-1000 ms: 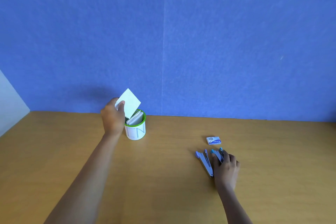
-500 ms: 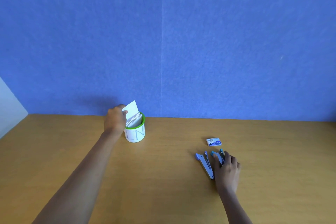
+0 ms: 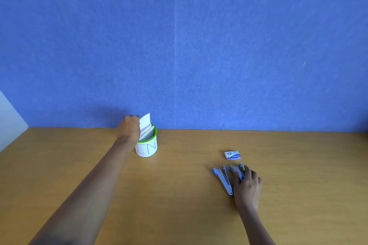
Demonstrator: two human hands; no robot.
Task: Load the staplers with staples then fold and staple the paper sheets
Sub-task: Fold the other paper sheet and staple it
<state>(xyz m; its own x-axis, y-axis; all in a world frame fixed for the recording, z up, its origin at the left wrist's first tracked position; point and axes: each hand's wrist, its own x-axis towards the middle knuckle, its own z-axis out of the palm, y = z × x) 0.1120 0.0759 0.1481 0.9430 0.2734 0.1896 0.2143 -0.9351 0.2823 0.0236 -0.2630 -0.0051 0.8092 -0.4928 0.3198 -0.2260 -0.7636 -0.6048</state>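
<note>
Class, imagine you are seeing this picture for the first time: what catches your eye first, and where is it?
A big blue wall fills the upper half above a wooden table. At the back left, the left hand pinches a paper sheet standing out of a green-rimmed white cup. Front right, the right hand grips one stapler beside a second stapler, with a small staple box just behind them.

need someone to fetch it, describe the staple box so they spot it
On the wooden table by the blue wall, look right of centre, just beyond the right hand. The staple box is small, flat, white and blue; the two staplers near it are long and slim.
</note>
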